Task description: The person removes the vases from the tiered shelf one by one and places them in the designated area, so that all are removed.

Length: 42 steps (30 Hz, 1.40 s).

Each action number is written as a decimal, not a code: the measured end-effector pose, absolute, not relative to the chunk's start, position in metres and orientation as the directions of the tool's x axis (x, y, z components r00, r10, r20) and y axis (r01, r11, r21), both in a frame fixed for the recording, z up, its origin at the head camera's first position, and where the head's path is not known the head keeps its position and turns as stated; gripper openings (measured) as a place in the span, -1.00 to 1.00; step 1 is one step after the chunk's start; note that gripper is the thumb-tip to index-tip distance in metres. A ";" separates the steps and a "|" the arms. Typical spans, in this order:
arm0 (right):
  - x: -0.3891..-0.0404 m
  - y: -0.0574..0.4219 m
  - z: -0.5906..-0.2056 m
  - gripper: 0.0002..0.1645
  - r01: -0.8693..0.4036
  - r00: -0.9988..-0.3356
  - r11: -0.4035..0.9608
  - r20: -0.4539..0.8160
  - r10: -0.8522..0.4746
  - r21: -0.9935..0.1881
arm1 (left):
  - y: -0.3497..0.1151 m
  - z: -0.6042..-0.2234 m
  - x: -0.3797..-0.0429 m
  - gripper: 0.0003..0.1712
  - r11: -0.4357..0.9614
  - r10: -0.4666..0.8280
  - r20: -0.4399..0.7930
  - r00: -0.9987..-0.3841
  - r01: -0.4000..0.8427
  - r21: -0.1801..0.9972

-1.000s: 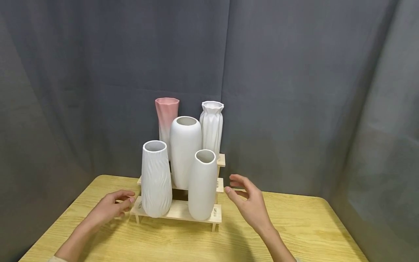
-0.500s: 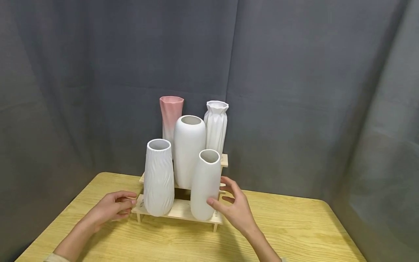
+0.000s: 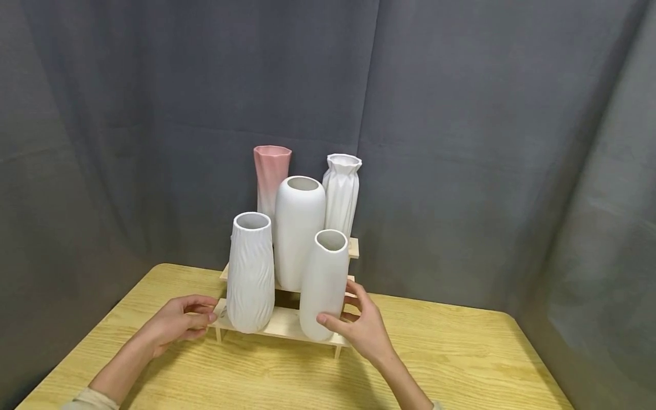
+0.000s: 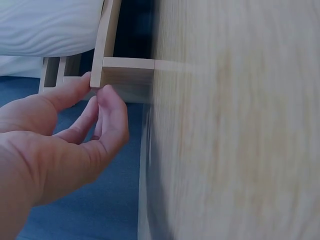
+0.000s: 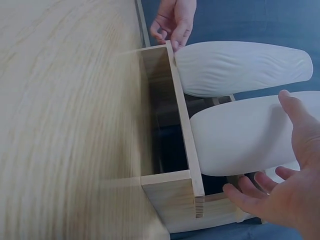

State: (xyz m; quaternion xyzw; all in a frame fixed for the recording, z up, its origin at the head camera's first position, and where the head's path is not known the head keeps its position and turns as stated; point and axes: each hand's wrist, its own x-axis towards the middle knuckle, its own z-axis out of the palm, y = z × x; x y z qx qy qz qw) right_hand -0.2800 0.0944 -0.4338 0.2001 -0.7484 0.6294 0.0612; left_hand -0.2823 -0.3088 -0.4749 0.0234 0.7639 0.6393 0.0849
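A smooth white vase [image 3: 324, 285] with a notched rim stands at the right of the lowest shelf. Around its lower right side my right hand [image 3: 361, 327] is spread, thumb in front and fingers behind. The right wrist view shows a gap between those fingers and the vase [image 5: 250, 135]. At the shelf's left end, my left hand [image 3: 179, 322] pinches the corner of the wooden tiered stand [image 3: 287, 322]; the left wrist view shows thumb and fingertips on that corner. Beside it, a white vase with wavy ridges [image 3: 250, 279] stands upright on the same shelf.
A taller smooth white vase [image 3: 299, 233] stands on the middle tier. Behind it are a pink-and-white vase [image 3: 271, 171] and a pleated white vase [image 3: 341, 193]. The yellow wooden table [image 3: 451, 347] extends on both sides, with grey curtains [image 3: 461, 142] behind.
My right hand has moved left from beside the stand to around the smooth front vase. My left hand has come in slightly to the shelf corner. The view has shifted a little; the vases still stand.
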 end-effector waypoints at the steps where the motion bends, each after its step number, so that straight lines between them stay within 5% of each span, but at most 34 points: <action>1: -0.281 0.094 -0.435 -0.01 -0.374 -0.912 0.121 0.341 -0.229 -0.919 | -0.309 -0.474 -0.282 -0.36 0.182 0.144 -0.101 -0.984 -0.074 0.981; 22: -0.279 0.079 -0.449 -0.01 -0.348 -0.917 0.093 0.319 -0.239 -0.933 | -0.318 -0.482 -0.279 -0.31 0.016 0.168 -0.135 -0.977 -0.134 0.991; 42: -0.280 0.081 -0.452 -0.11 -0.468 -0.881 0.142 0.447 -0.154 -0.872 | -0.315 -0.482 -0.286 -0.35 0.001 0.175 -0.128 -0.976 -0.130 0.992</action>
